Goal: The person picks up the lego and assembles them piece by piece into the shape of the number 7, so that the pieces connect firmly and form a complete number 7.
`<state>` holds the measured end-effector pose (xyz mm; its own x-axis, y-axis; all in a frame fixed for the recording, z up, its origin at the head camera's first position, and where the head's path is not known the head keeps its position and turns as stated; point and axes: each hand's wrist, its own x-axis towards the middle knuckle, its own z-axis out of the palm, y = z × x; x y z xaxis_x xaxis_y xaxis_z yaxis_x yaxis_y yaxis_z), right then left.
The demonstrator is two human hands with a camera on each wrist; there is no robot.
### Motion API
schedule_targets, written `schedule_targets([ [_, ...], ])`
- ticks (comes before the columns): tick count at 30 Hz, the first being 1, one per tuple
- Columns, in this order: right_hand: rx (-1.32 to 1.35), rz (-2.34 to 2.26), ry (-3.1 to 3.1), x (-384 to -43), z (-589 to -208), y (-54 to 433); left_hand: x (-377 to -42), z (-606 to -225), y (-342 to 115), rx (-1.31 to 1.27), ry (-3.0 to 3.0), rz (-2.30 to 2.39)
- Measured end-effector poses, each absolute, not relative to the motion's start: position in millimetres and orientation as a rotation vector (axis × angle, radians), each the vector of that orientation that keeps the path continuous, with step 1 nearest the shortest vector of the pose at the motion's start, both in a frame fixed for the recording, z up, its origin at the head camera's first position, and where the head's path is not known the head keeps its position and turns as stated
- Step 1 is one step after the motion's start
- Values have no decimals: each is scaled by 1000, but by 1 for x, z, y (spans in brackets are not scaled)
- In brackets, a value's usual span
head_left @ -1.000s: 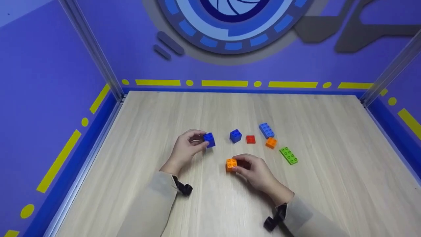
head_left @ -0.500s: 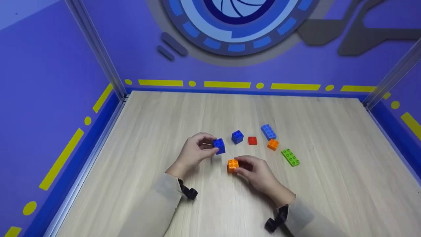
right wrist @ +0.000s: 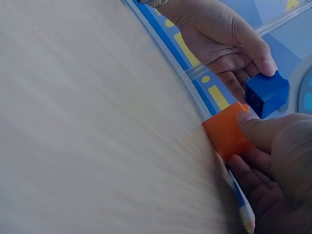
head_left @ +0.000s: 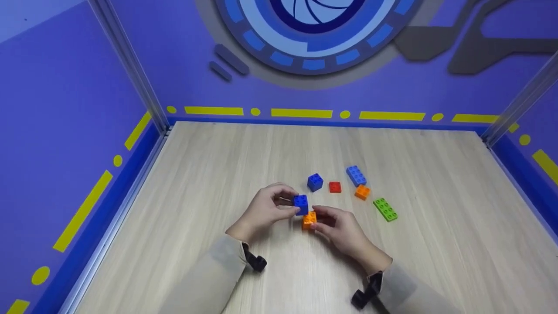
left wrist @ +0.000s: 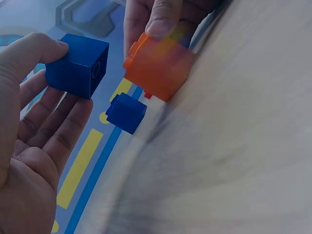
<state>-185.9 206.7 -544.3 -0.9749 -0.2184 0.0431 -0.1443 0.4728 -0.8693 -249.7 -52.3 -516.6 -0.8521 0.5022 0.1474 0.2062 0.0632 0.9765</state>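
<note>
My left hand point(head_left: 272, 209) pinches a blue toy building brick point(head_left: 301, 204) between thumb and fingers. In the left wrist view the brick point(left wrist: 77, 65) is off the table, its hollow underside partly showing. My right hand point(head_left: 342, 229) grips an orange building brick point(head_left: 309, 221) by its sides, studs up, low over the table. In the head view the blue brick is just behind the orange one and overlaps its far edge. The right wrist view has the blue brick point(right wrist: 267, 94) higher than the orange brick point(right wrist: 228, 130).
Behind the hands lie a second dark blue brick point(head_left: 315, 182), a flat red brick point(head_left: 335, 187), a long light blue brick point(head_left: 356, 175), another orange brick point(head_left: 362, 192) and a long green brick point(head_left: 385, 209). Blue-purple panels point(head_left: 305, 98) wall the wooden table point(head_left: 218, 161).
My left hand has carried the blue brick right and nearer to me, up to the orange brick. The right hand has kept its hold and hardly moved.
</note>
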Motion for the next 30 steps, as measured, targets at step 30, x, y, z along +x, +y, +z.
schedule_targets([
  [30,-330,-1500,2718,-184,-544,206,-237,-518,-38,864,2162,1725],
])
